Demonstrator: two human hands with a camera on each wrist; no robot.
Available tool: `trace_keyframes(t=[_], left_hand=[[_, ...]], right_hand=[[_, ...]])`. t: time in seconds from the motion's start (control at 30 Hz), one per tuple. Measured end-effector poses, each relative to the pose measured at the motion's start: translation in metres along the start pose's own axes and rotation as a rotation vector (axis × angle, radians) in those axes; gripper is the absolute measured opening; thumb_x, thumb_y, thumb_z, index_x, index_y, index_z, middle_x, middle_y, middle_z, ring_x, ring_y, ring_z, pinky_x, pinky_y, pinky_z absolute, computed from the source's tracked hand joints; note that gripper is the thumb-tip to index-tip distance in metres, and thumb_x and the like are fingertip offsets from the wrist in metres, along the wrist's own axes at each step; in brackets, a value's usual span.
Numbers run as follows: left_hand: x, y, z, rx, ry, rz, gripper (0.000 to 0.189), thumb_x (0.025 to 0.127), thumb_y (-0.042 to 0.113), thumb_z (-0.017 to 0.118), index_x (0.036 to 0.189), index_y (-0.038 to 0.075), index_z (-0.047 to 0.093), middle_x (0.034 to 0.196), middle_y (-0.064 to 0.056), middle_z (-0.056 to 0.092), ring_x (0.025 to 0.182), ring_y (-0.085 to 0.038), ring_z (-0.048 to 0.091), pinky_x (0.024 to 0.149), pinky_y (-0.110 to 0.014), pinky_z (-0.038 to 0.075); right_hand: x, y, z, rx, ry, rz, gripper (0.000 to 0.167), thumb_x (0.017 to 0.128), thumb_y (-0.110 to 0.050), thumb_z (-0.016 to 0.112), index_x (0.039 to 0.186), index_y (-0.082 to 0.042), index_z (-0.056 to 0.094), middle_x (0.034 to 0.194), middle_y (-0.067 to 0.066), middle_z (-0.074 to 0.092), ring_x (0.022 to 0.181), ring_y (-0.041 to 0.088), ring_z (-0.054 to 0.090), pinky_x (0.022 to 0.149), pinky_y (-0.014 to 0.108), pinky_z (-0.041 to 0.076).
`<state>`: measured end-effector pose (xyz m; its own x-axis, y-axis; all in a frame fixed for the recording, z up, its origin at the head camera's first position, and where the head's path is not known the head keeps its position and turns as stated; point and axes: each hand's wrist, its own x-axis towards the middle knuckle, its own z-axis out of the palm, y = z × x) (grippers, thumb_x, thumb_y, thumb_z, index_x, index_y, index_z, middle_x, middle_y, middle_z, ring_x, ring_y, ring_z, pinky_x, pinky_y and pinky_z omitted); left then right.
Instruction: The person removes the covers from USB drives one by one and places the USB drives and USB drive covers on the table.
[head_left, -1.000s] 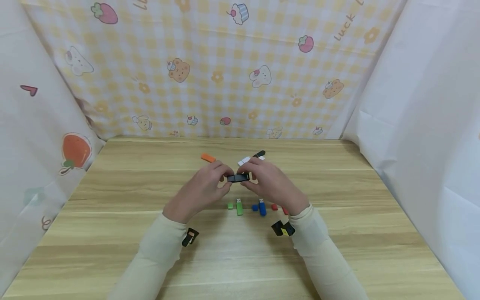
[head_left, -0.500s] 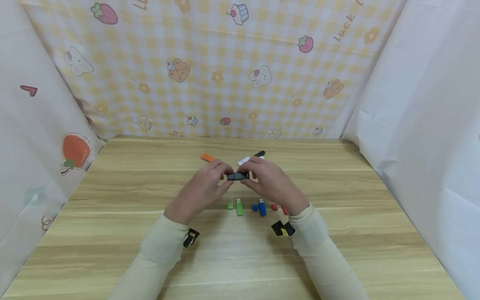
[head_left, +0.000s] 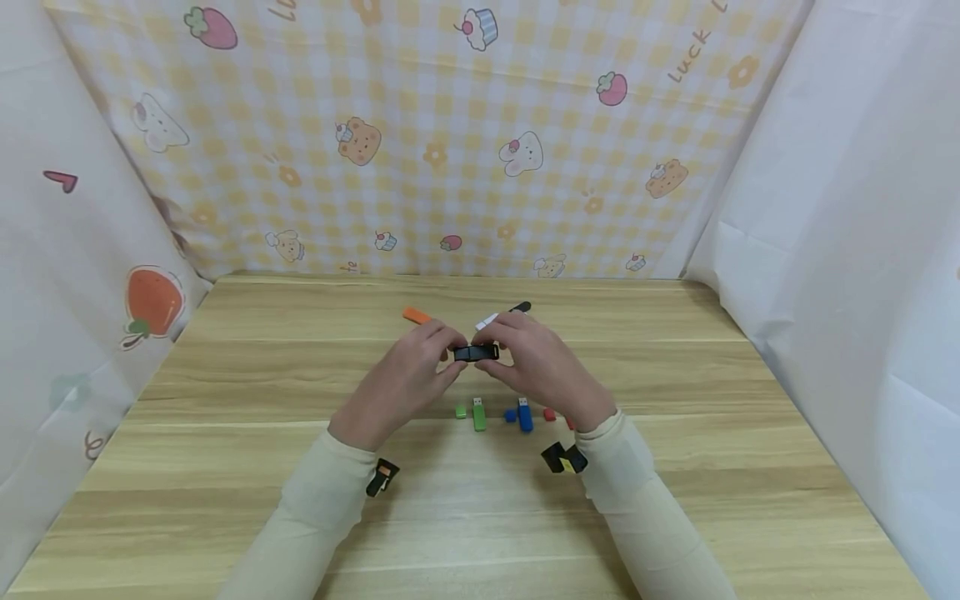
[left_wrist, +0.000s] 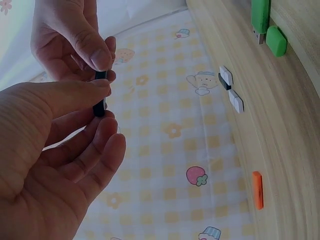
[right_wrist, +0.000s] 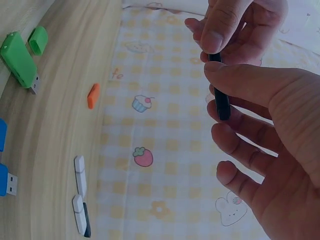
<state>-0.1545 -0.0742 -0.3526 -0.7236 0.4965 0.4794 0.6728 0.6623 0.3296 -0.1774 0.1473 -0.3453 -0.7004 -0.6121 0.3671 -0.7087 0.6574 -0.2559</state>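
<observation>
Between my two hands, above the table, is a black USB flash drive (head_left: 476, 353) with its cap on one end. My left hand (head_left: 397, 385) pinches the left end between thumb and fingers. The right end is pinched the same way by my right hand (head_left: 546, 372). In the right wrist view the black flash drive (right_wrist: 223, 107) runs past my thumb, its far end covered by the left fingers. No metal plug shows on it. Nearer me lie an uncapped green flash drive (head_left: 479, 416) with its green cap (head_left: 461, 412) and an uncapped blue flash drive (head_left: 526, 416) with its blue cap (head_left: 511, 415).
A red cap (head_left: 549, 414) lies near my right wrist, which mostly hides a red piece (head_left: 570, 423). Farther back are an orange stick (head_left: 416, 316), white flash drives (right_wrist: 80, 175) and another black piece (head_left: 521, 307). A patterned curtain (head_left: 420, 192) closes off the back.
Both hands keep their pinch on the black flash drive, which is a touch higher than a second ago. My right hand has shifted very slightly left.
</observation>
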Motion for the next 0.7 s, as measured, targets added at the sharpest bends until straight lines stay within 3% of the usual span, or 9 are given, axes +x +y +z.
trace_keyframes(t=[0.37,0.57,0.7], left_hand=[[0.000,-0.004,-0.004,-0.067,0.029,0.019,0.019,0.091,0.005,0.086,0.107,0.000,0.077,0.104,-0.010,0.075,0.086,-0.020,0.068,0.070,-0.028,0.059],[0.000,-0.008,-0.006,-0.083,0.017,0.039,0.019,0.092,0.004,0.085,0.108,-0.001,0.076,0.104,-0.011,0.075,0.086,-0.021,0.070,0.071,-0.029,0.060],[-0.006,-0.019,-0.017,-0.080,0.030,-0.024,0.016,0.092,-0.001,0.083,0.107,-0.002,0.076,0.103,-0.013,0.075,0.088,-0.023,0.072,0.074,-0.033,0.064]], right_hand=[[0.000,0.004,-0.001,-0.019,0.094,-0.074,0.021,0.091,-0.020,0.089,0.107,-0.011,0.080,0.114,0.004,0.075,0.106,0.020,0.069,0.088,0.036,0.063],[0.000,0.007,-0.002,-0.029,0.095,-0.090,0.021,0.091,-0.021,0.089,0.107,-0.011,0.080,0.113,0.005,0.076,0.105,0.021,0.069,0.087,0.037,0.063],[-0.005,0.019,-0.011,-0.042,0.134,-0.021,0.016,0.090,-0.010,0.088,0.103,-0.007,0.078,0.110,0.008,0.076,0.099,0.023,0.074,0.086,0.038,0.065]])
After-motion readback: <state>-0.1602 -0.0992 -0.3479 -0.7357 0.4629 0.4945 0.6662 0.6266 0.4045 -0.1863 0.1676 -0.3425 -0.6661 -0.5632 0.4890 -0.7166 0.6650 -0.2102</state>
